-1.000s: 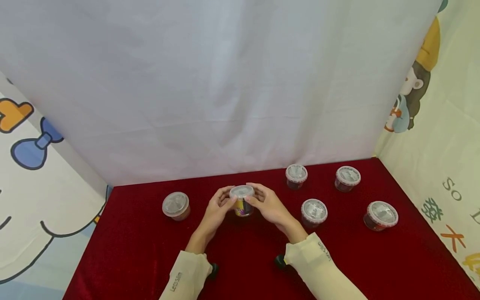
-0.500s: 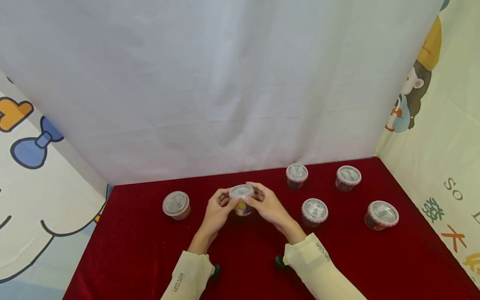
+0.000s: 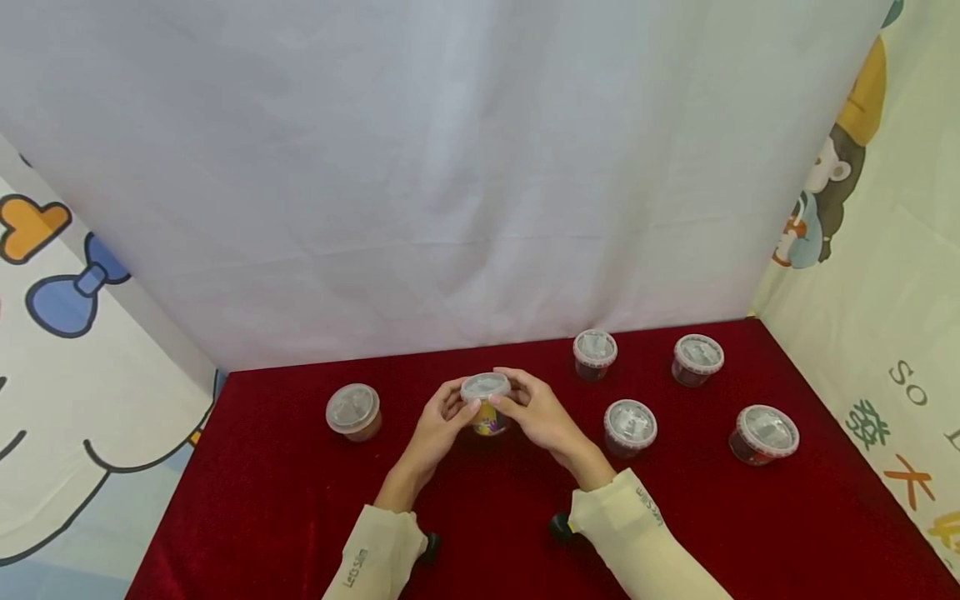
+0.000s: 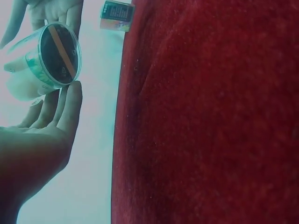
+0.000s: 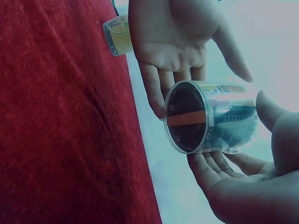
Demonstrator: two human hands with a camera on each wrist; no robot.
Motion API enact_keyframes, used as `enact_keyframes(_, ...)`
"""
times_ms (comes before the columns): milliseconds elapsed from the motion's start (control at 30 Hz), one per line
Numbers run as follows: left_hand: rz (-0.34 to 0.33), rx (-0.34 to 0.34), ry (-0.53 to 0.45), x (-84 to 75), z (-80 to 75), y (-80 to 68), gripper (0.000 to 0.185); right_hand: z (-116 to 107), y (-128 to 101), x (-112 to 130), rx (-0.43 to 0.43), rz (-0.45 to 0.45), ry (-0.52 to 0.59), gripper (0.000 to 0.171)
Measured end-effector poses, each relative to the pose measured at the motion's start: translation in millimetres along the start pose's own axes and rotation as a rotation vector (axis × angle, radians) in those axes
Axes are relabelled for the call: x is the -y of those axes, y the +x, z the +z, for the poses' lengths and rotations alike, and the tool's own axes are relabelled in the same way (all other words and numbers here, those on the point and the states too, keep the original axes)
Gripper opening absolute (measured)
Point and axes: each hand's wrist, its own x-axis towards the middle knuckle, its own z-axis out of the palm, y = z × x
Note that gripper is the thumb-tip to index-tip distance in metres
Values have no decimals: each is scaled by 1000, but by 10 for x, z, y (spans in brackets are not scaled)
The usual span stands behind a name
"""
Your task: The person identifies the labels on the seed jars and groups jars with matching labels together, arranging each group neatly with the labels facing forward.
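Note:
A round clear plastic tub [image 3: 491, 418] with a translucent lid and a yellow-and-purple label is held upright between both hands. From its left side my left hand [image 3: 437, 422] grips it, the thumb near the rim. My right hand [image 3: 543, 417] grips the opposite side, its thumb on the front just under the lid. Seen from below in the right wrist view, the tub [image 5: 229, 119] is lifted off the cloth, and its dark base carries an orange stripe. The left wrist view shows the same tub [image 4: 56, 56] between the fingers of both hands.
A lidded tub with tan contents [image 3: 352, 410] stands to the left on the red cloth [image 3: 262, 517]. Several lidded dark tubs stand at right, among them a near one [image 3: 630, 427] and a far-right one [image 3: 763, 435]. A white curtain [image 3: 450, 167] hangs behind.

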Motion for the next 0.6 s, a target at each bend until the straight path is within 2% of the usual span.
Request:
enact_keyframes(400, -18, -58, -6, -25, 29, 13, 40, 41, -22, 30, -51, 10, 9, 52)
enact_keyframes(600, -32, -52, -15, -20, 33, 15, 41, 37, -24, 26, -38, 0, -6, 54)
